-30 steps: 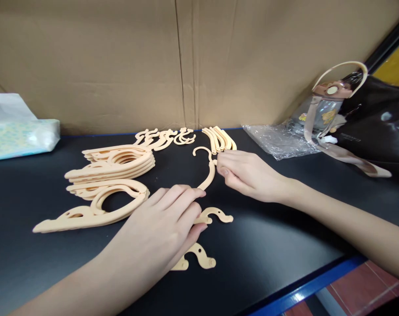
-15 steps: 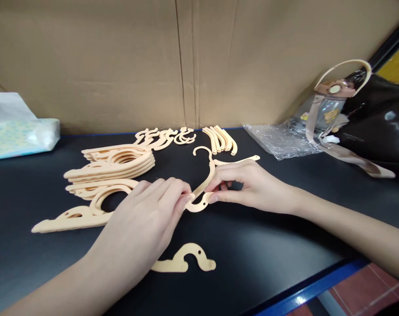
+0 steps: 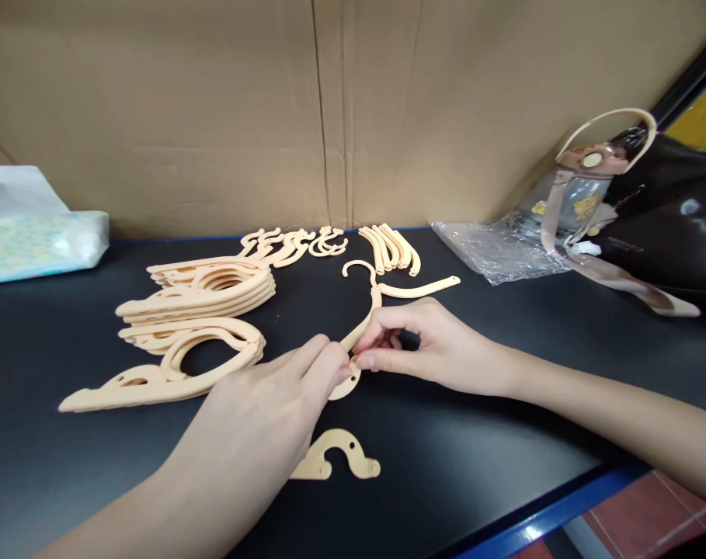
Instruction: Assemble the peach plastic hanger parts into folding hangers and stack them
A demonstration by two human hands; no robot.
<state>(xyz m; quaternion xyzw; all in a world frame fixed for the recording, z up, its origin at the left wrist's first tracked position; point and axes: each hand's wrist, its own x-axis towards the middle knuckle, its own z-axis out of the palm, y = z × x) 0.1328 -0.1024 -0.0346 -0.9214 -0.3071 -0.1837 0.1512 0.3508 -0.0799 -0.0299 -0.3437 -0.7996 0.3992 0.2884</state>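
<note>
My left hand (image 3: pixel 271 411) is closed on a curved cream hanger piece (image 3: pixel 346 387), its far part hidden under the hand. My right hand (image 3: pixel 428 341) pinches the same piece at its upper end, close to the left fingertips. Just above, a cream arm piece (image 3: pixel 365 320) joins a hook (image 3: pixel 361 268), and a second arm (image 3: pixel 419 290) extends right from that joint. Below the hands another hanger piece (image 3: pixel 353 450) lies flat, partly covered by my left hand.
Stacked folded hangers (image 3: pixel 201 295) lie at the left, with loose hooks (image 3: pixel 283 244) and arm pieces (image 3: pixel 391 248) behind. A tissue pack (image 3: pixel 43 241) is far left. Clear plastic (image 3: pixel 498 248), a bottle (image 3: pixel 586 194) and a black bag (image 3: pixel 667 225) are right.
Both hands have shifted slightly, the right one left and down. The held piece has turned and moved lower, and more of the right-pointing arm and the lower left hanger stack shows.
</note>
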